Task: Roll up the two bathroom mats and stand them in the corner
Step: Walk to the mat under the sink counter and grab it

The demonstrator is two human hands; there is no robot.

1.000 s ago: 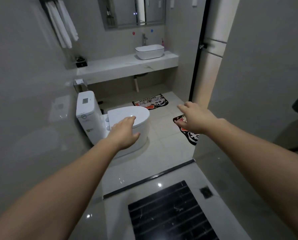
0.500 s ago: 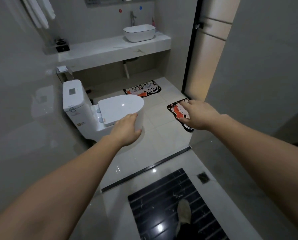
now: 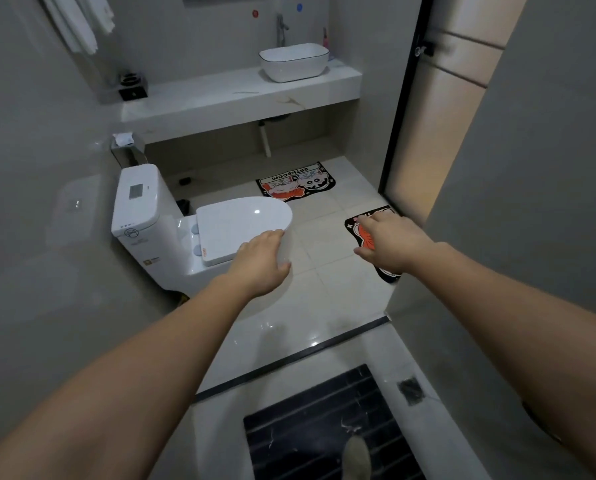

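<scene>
Two black cartoon mats lie flat on the pale tiled floor. The far mat (image 3: 296,181), printed with "BATHROOM", sits under the vanity. The near mat (image 3: 358,226) lies by the door frame and is mostly hidden behind my right hand (image 3: 390,244). That hand is stretched out above it, fingers loosely apart, holding nothing. My left hand (image 3: 261,263) hovers in front of the toilet bowl, also with nothing in it, fingers spread.
A white toilet (image 3: 199,230) with its lid down stands on the left. A vanity shelf (image 3: 241,98) with a basin (image 3: 293,62) runs along the back wall. A black threshold strip (image 3: 289,358) and dark slatted panel (image 3: 324,420) lie below me; a shoe tip (image 3: 357,459) shows there.
The view has moved forward and tilted down, so the toilet and mats are nearer. Both hands stay outstretched; the right hand now overlaps the near mat more. A shoe tip has come into view.
</scene>
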